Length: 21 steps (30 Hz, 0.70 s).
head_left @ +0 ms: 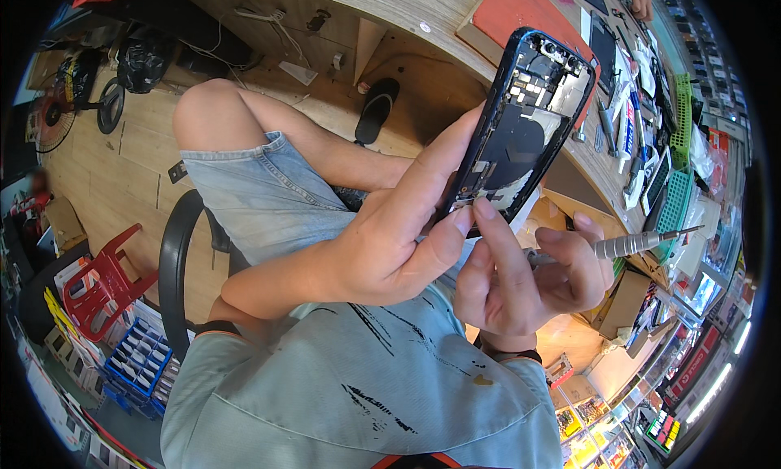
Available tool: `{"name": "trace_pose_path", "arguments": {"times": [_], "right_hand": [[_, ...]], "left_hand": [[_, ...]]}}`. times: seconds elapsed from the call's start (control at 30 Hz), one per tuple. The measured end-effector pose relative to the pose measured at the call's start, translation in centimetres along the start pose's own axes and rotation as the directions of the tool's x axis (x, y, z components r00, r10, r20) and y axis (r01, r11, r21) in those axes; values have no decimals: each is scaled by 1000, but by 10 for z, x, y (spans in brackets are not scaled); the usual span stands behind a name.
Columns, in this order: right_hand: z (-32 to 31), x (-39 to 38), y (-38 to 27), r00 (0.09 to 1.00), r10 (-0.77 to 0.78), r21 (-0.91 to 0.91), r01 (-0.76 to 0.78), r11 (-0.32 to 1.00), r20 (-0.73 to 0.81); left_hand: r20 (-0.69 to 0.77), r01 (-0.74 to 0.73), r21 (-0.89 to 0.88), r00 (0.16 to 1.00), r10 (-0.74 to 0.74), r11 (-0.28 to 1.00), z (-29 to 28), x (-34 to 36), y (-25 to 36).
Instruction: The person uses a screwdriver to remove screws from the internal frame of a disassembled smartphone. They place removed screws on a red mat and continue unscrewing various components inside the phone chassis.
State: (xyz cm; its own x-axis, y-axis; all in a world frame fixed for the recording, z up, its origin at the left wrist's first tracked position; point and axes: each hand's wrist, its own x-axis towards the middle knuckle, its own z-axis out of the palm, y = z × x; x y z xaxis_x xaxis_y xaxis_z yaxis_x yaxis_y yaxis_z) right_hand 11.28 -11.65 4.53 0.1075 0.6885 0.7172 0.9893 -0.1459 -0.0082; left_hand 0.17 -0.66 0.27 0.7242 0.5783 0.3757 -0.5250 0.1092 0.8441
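Standing at far left, a moulded red plastic chair (104, 294) precedes a smooth, curved black armrest (172, 266) and faded denim shorts (256, 188) with a stitched side seam. The left hand (399, 245) grips the long edge of an opened phone (521, 139), a slim, round-cornered black slab whose exposed interior combines matte dark panels with glinting metal plates; it is held tilted above the lap, before the wood-grained tabletop (407, 5). The right hand (521, 278), fingers bent, holds a silvery, ridged screwdriver (628, 245) with a thin dark tip, one extended fingertip at the phone's lower end. Latticed green plastic baskets (674, 202) lie farther right.
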Motion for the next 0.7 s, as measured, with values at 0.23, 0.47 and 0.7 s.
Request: {"name": "trace_pose_path", "arguments": {"times": [0.23, 0.47, 0.7], "right_hand": [[-3, 1, 0, 999, -32, -43, 34, 999, 29], [-1, 2, -1, 997, -69, -76, 71, 995, 30], [-5, -2, -1, 988, -123, -84, 131, 988, 93]], "left_hand": [[-11, -14, 40, 1000, 15, 999, 0, 0, -1], [-4, -37, 122, 999, 38, 992, -1, 0, -1], [11, -48, 181, 999, 47, 982, -4, 2, -1]]}}
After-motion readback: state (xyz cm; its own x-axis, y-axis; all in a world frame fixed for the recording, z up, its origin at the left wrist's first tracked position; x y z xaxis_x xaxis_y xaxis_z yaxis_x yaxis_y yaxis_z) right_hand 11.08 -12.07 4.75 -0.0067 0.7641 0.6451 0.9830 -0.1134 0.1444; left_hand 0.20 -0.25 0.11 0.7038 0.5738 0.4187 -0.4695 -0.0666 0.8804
